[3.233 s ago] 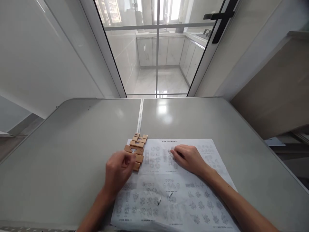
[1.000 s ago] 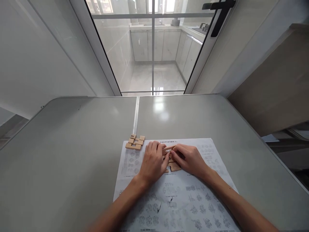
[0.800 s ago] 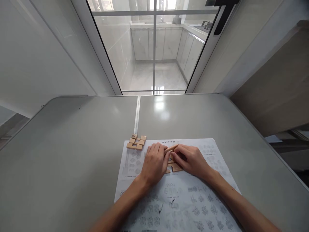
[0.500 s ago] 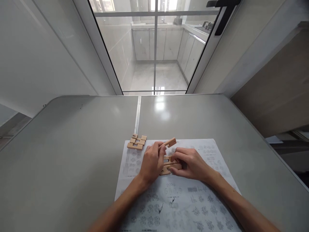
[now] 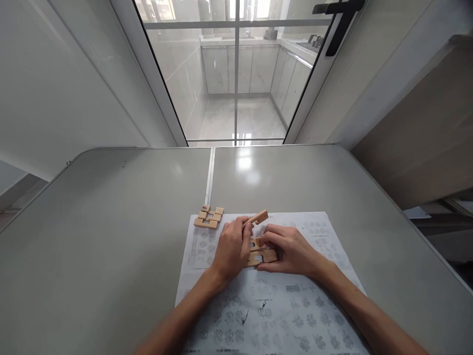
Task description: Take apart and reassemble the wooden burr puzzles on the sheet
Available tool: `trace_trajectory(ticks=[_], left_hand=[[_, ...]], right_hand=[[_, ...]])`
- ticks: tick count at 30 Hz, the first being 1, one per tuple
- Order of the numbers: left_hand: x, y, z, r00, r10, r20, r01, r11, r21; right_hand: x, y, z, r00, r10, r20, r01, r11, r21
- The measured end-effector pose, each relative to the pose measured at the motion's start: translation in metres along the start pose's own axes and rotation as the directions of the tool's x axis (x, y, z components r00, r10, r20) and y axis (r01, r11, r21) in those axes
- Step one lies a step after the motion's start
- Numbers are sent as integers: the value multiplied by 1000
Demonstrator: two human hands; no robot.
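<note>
My left hand (image 5: 232,242) is closed round a notched wooden puzzle piece (image 5: 260,216), whose free end sticks out up and to the right. Below it, two more notched wooden pieces (image 5: 269,255) lie side by side on the printed sheet (image 5: 266,305). Thumb and fingers of my right hand (image 5: 290,249) are at the right ends of these pieces, gripping them. The left ends are partly hidden behind my left hand. Beyond my left hand, several small wooden puzzle pieces (image 5: 206,224) lie grouped at the sheet's top left corner, one marked 3.
The grey table (image 5: 111,236) has a metal seam (image 5: 210,175) running to its far edge. Past that edge stands a glass door (image 5: 236,74) with a black handle (image 5: 338,24). A wooden panel (image 5: 417,133) is on the right.
The right thumb has shifted down, so more of the nearer lying piece shows between my hands. The left hand keeps its piece in nearly the same place.
</note>
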State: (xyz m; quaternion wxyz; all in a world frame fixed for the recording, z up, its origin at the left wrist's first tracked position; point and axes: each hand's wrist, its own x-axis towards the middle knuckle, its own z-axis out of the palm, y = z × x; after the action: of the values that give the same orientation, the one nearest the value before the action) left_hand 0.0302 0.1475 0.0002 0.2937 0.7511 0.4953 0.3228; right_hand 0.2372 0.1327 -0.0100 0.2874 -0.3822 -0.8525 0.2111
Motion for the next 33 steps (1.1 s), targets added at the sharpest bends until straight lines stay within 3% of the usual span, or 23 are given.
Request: trace_trajectory(ticks=[9, 23, 33], left_hand=[[1, -6, 3, 992, 119, -45, -112, 986, 127], [-1, -7, 5, 982, 179, -52, -162, 957, 242], [-2, -2, 2, 964, 263, -46, -222, 887, 404]], right_hand=[[0, 1, 1, 1000, -2, -8, 2, 1000, -3], [1, 0, 0, 1000, 4, -15, -4, 1000, -4], [1, 0, 0, 1000, 10, -14, -10, 1000, 4]])
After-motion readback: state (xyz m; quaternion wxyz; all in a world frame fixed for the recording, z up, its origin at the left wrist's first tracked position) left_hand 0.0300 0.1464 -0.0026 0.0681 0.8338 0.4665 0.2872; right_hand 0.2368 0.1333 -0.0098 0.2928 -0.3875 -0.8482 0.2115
